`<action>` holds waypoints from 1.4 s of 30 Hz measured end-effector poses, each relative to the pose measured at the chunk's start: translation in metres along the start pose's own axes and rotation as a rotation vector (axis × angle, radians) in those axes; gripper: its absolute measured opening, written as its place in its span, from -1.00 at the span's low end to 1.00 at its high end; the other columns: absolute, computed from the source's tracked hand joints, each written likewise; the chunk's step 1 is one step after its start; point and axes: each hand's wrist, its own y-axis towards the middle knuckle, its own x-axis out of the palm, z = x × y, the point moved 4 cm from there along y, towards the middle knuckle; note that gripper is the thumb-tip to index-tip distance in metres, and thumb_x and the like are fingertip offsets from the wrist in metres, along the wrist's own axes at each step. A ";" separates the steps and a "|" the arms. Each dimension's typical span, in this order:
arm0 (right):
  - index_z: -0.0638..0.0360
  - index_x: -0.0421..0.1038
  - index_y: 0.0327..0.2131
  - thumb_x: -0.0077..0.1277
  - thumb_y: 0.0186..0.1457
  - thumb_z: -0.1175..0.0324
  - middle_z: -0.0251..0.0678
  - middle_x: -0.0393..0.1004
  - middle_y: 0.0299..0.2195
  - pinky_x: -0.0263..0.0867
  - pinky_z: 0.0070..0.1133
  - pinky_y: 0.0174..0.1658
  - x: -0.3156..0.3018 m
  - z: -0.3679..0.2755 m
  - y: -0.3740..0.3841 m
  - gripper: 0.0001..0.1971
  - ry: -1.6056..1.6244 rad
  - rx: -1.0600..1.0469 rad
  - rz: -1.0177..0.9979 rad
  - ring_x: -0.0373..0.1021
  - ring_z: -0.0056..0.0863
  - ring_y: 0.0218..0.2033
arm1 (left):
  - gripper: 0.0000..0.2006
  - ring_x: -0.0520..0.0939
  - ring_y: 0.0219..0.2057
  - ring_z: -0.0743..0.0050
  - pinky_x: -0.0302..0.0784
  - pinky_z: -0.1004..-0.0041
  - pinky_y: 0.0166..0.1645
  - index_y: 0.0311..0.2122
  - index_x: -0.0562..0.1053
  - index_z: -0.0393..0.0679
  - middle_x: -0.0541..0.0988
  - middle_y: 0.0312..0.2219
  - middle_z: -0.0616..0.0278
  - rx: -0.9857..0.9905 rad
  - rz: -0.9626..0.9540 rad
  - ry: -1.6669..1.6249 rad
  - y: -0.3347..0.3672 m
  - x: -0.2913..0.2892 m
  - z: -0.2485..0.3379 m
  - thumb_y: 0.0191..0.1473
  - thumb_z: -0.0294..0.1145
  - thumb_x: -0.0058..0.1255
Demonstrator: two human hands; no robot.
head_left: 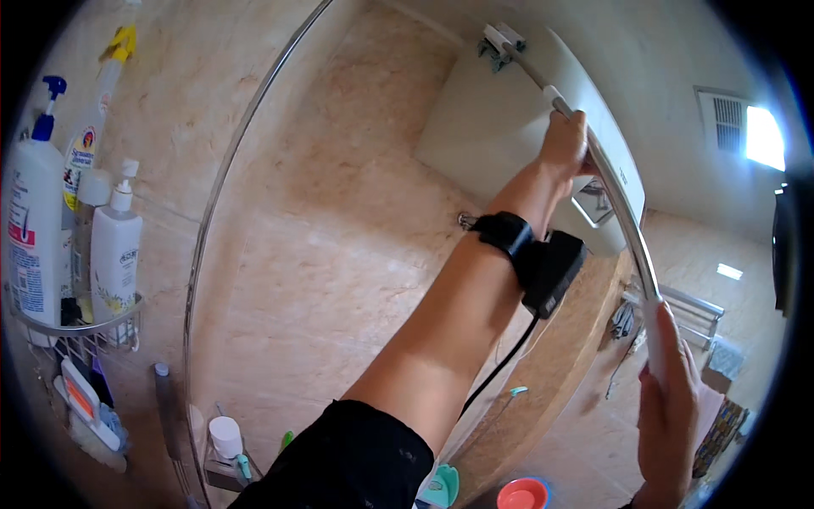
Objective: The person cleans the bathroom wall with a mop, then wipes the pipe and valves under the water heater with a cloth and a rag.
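A long silver pole (626, 212) with a white joint and pale lower grip slants up across the right half. At its far end is a small white head with greyish cloth (500, 44), against the top of a large white wall-mounted box (492, 110). My left hand (566, 146) is closed around the upper pole, its arm stretched out in front of the box. A black strap with a black device (555, 271) and cable sits on that wrist. Lower down at the right, my right hand (668, 407) is wrapped round the pole's pale grip.
At the left, a wire corner rack (85, 327) carries several bottles, with brushes hanging beneath. A curved metal rail (203, 237) runs beside it. Far below are a red basin (523, 494) and a green container (441, 487). Towel bars (691, 314) are on the right wall.
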 end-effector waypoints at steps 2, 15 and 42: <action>0.01 0.18 0.14 -0.35 0.00 0.70 -0.13 0.38 -0.07 0.27 -0.57 -0.33 -0.020 -0.003 -0.005 -0.40 0.056 0.084 -0.055 0.31 -0.51 -0.44 | -0.79 0.52 -0.64 0.38 0.64 0.37 -0.51 -0.45 0.23 -0.16 0.39 -0.59 0.16 0.051 -0.008 -0.014 -0.003 0.008 0.005 0.10 -0.27 -0.39; 0.32 0.14 0.12 -0.17 0.17 0.43 -0.21 0.29 0.06 0.22 -0.68 -0.25 -0.147 0.026 -0.078 -0.56 -0.055 0.398 -0.269 0.30 -0.53 -0.17 | -0.71 0.37 -0.73 0.59 0.33 0.58 -0.77 -0.10 -0.01 -0.15 0.31 -0.61 0.24 0.104 0.100 -0.390 -0.104 0.117 -0.030 0.08 -0.40 -0.34; 0.26 0.13 0.14 -0.20 -0.02 0.70 -0.05 0.27 0.06 0.16 -0.60 0.00 -0.164 0.052 -0.167 -0.44 0.288 0.414 -0.619 0.25 -0.43 0.05 | -0.44 0.46 -0.54 0.54 0.65 0.33 -0.44 0.16 -0.25 -0.07 0.34 -0.52 0.22 -0.173 0.198 -0.166 -0.258 0.102 -0.076 0.19 -0.30 -0.28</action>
